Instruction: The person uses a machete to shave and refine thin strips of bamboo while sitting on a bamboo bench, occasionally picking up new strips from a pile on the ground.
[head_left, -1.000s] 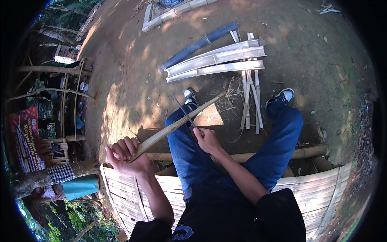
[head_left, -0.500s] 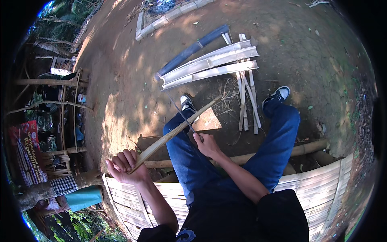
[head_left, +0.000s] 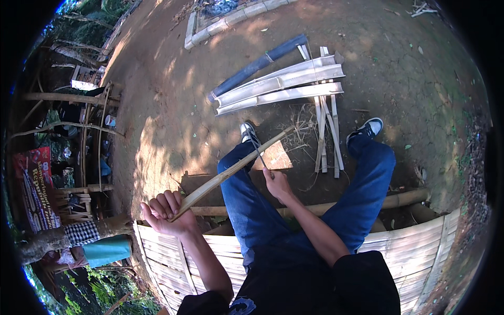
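Bamboo strip (head_left: 223, 177) is clasped by left hand (head_left: 170, 211), knife (head_left: 263, 161) by right hand (head_left: 278, 185), fingers curled on both; left knee (head_left: 233, 158) could be cut if knife skids.

Dappled sunlight brightens patches of the shaded ground (head_left: 404, 89), while fisheye distortion curves shapes near the black-rimmed edges.

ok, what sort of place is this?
Looks like an outdoor yard, possibly a rural one used for bamboo work: bare dirt ground dappled with sun, split bamboo lengths lying on it, and a slatted platform by the person.
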`<action>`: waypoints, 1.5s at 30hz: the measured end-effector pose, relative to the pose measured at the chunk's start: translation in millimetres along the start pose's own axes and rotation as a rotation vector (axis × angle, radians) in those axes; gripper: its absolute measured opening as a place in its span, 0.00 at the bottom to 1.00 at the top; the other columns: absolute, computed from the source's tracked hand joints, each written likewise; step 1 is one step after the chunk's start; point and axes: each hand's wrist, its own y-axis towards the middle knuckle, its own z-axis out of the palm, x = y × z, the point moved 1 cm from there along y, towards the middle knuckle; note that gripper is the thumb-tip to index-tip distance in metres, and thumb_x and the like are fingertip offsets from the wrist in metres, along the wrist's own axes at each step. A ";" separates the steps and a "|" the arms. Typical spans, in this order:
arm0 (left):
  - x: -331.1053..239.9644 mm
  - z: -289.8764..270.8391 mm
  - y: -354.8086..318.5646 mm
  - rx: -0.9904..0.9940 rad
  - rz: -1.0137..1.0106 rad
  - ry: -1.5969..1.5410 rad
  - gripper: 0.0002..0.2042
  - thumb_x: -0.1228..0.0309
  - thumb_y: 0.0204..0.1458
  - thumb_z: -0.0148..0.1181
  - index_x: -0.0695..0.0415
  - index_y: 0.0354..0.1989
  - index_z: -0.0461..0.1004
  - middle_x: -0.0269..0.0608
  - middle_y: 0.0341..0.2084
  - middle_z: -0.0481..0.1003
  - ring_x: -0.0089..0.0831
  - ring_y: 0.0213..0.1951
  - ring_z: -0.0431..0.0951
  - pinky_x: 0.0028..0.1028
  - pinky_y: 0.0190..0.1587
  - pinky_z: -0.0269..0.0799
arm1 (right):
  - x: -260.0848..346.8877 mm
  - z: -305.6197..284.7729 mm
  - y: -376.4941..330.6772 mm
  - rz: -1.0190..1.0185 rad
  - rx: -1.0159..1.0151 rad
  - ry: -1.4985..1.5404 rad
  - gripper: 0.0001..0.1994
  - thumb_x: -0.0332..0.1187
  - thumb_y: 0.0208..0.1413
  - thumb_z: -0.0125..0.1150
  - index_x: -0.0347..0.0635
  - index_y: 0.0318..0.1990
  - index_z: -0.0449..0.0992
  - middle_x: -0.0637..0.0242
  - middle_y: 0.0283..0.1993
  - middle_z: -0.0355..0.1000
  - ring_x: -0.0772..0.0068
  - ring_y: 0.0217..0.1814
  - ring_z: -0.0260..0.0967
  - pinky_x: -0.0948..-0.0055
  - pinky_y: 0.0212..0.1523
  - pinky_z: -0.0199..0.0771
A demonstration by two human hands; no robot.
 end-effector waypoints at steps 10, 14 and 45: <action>2.0 4.9 1.4 0.221 -0.077 0.045 0.28 0.53 0.63 0.39 0.49 0.08 0.55 0.28 0.05 0.50 0.21 0.10 0.49 0.24 0.18 0.43 | 33.9 -4.6 -22.4 -0.451 0.194 0.137 0.21 0.46 0.58 0.55 0.33 0.25 0.74 0.51 0.16 0.66 0.48 0.21 0.70 0.60 0.23 0.65; -4.5 -15.4 14.7 0.299 -0.090 0.016 0.28 0.53 0.63 0.39 0.49 0.08 0.55 0.29 0.05 0.51 0.21 0.10 0.48 0.24 0.17 0.42 | 23.3 2.1 -13.9 -0.194 0.179 0.085 0.25 0.49 0.60 0.49 0.33 0.23 0.71 0.49 0.19 0.68 0.49 0.22 0.70 0.60 0.24 0.64; 4.6 7.1 -4.7 0.221 -0.049 0.026 0.29 0.52 0.64 0.34 0.53 0.09 0.57 0.30 0.06 0.52 0.23 0.11 0.50 0.25 0.20 0.47 | 13.6 2.3 -6.1 -0.320 0.026 0.002 0.22 0.47 0.59 0.52 0.33 0.26 0.72 0.49 0.18 0.67 0.45 0.24 0.70 0.57 0.26 0.66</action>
